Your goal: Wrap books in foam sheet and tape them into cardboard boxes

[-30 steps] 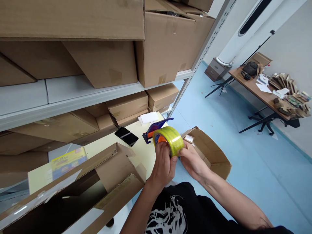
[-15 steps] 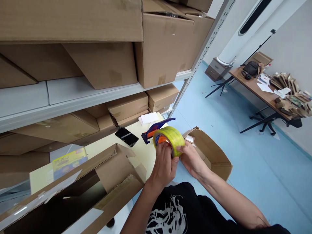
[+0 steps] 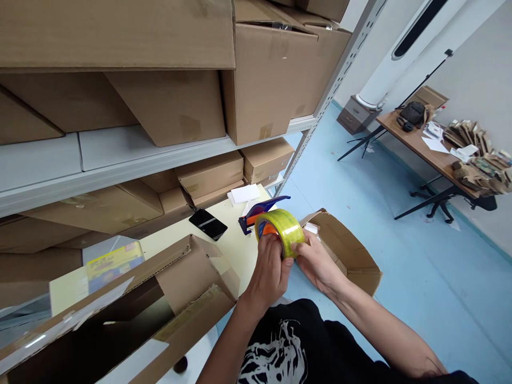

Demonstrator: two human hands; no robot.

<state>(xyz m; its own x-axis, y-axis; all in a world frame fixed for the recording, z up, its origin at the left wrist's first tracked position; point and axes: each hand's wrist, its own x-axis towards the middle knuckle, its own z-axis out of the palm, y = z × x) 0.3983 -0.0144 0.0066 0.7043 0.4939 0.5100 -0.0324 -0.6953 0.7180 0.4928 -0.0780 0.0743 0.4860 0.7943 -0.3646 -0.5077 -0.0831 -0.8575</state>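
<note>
A roll of yellow-green tape [image 3: 291,230] sits on a blue and orange tape dispenser [image 3: 264,207], both raised in front of my body. My left hand [image 3: 270,272] is closed at the near side of the roll, fingers at its orange centre. My right hand [image 3: 316,260] presses its thumb and fingers on the roll's right edge. An open cardboard box [image 3: 200,314] stands at the lower left. A black phone [image 3: 208,224] and white papers [image 3: 245,194] lie on the pale table [image 3: 236,253] beyond it.
Shelving [image 3: 180,157] full of cardboard boxes spans the left and top. Another open carton [image 3: 348,245] is to the right of my hands. A yellow package [image 3: 115,265] lies behind the near box. A cluttered wooden desk [image 3: 420,146] stands far right.
The tape roll and dispenser have shifted slightly to the right and tilted a little. Both hands keep nearly the same place on the roll.
</note>
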